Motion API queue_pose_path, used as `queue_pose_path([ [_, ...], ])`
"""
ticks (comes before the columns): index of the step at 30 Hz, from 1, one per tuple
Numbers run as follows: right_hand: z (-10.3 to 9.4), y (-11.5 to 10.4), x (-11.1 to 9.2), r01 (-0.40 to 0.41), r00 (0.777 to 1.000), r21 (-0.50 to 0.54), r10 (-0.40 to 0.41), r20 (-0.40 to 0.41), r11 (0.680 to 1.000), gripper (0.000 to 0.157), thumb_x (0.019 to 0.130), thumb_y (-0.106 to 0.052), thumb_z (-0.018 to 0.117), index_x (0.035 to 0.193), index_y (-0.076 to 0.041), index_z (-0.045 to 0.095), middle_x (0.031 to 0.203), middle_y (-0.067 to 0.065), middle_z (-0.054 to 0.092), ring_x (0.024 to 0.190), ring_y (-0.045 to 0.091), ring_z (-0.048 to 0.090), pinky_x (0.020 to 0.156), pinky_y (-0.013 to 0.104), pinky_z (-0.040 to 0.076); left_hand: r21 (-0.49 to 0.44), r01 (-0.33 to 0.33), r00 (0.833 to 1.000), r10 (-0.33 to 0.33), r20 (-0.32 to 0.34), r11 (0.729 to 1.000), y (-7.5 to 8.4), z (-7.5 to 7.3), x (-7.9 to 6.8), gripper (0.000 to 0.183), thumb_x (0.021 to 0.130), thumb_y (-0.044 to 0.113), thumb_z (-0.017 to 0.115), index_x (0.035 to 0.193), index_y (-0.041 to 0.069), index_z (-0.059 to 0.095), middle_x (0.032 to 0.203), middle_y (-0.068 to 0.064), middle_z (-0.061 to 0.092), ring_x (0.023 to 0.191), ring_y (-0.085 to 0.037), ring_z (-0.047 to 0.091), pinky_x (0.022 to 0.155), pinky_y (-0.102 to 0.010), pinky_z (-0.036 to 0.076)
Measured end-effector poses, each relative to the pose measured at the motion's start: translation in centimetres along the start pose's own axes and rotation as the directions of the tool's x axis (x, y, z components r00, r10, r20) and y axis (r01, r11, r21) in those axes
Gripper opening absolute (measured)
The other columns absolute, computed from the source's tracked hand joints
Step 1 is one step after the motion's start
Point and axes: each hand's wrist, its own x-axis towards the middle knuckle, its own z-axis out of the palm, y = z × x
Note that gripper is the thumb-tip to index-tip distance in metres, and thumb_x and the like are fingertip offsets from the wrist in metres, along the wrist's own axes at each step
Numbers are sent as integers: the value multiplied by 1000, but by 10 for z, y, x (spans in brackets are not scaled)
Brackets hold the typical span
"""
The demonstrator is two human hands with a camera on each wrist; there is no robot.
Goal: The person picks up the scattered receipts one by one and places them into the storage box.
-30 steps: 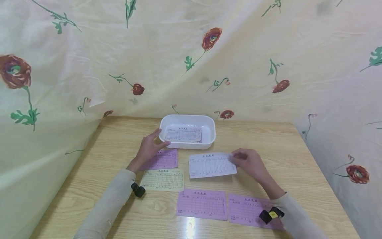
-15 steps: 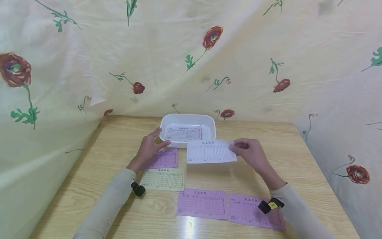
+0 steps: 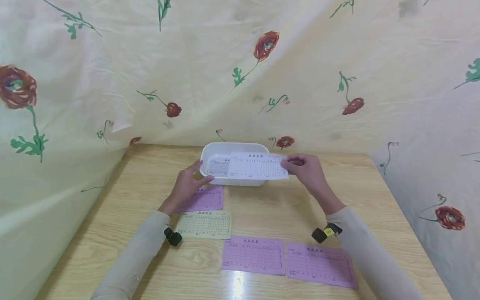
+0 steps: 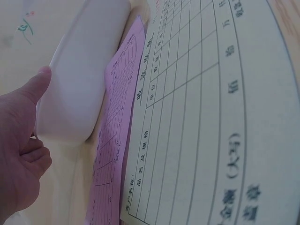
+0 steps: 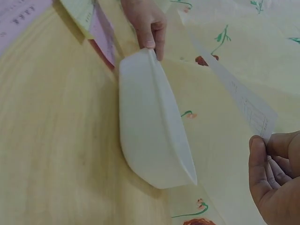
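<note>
A white printed receipt slip (image 3: pixel 256 166) is held over the white plastic tray (image 3: pixel 240 182), partly covering the tray's inside. My right hand (image 3: pixel 305 168) pinches the slip's right edge between thumb and fingers. In the right wrist view, the slip (image 5: pixel 246 105) stands clear of the tray (image 5: pixel 145 126). At the tray's left end, my left hand (image 3: pixel 187 183) grips the rim, thumb at the front corner. The left wrist view has this hand (image 4: pixel 23 136) against the tray's wall (image 4: pixel 77 70). Another printed slip (image 3: pixel 218 167) lies inside the tray.
Before the tray lie a purple slip (image 3: pixel 204 199), partly under my left hand, and a pale yellow-green slip (image 3: pixel 204 225). Two more purple slips, one in the middle (image 3: pixel 253 255) and one at right (image 3: pixel 320 264), lie nearer on the wooden table (image 3: pixel 180 271). Flowered cloth (image 3: pixel 210 75) hangs behind.
My right hand has lifted the white slip off the table and carried it forward, slightly left, over the tray. My left hand has stayed at the tray's left end.
</note>
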Motion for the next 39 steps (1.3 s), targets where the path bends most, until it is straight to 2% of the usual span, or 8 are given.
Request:
queue_pose_path([
  [3,3,-4,11,-15,1000,19,15,-3,1000,37,97,-16,72,124,8,65,116,27,69,88,11,73,81,26,63,-4,13,1000,-13,2,1000,0,0,0,93,85,56,76,152,1,43,162,-21,34,151,-35,30,124,-51,27],
  [10,15,-8,37,-46,999,39,47,-15,998,36,95,-16,75,123,6,67,118,24,70,89,14,74,83,29,63,-2,35,999,-35,3,999,1,2,-1,92,86,52,78,152,1,43,162,-22,34,152,-35,30,125,-50,26],
  [16,31,-10,58,-26,999,75,29,-30,997,33,92,-7,77,119,10,67,117,28,70,85,14,73,83,33,63,-12,36,999,-36,-3,999,2,2,-2,89,87,49,79,152,1,42,161,-23,33,152,-35,30,125,-51,25],
  [19,40,-9,67,-21,999,80,24,-31,997,32,91,-6,78,117,9,68,118,27,71,92,20,74,80,30,64,-16,35,999,-36,-5,999,2,1,-2,89,87,49,78,153,1,42,162,-23,33,152,-36,29,125,-52,25],
  [23,51,-7,78,-2,1000,57,3,-27,998,31,90,-5,78,117,9,70,116,26,72,98,29,74,75,26,64,-5,34,999,-34,-10,999,3,1,-2,88,87,48,79,153,1,42,162,-23,33,152,-38,29,125,-52,25],
  [29,70,0,90,38,998,-37,-39,-44,999,28,89,-8,79,110,8,73,107,26,74,88,28,76,71,27,64,3,24,1000,-24,-19,1000,3,1,-1,87,87,45,80,152,0,43,161,-25,34,150,-41,30,124,-53,25],
  [34,84,3,93,4,999,-109,-9,-48,994,25,89,-12,80,108,4,75,105,22,76,85,28,77,73,31,65,-8,20,1000,-20,-20,1000,3,1,-1,88,86,47,80,152,0,44,161,-25,34,150,-41,30,124,-54,24],
  [39,95,4,94,-31,999,-98,27,-40,995,24,88,-10,79,107,4,74,103,23,76,89,36,76,79,40,65,-7,22,1000,-22,-19,1000,3,1,1,89,86,49,79,152,1,43,161,-25,34,151,-39,30,125,-52,24],
])
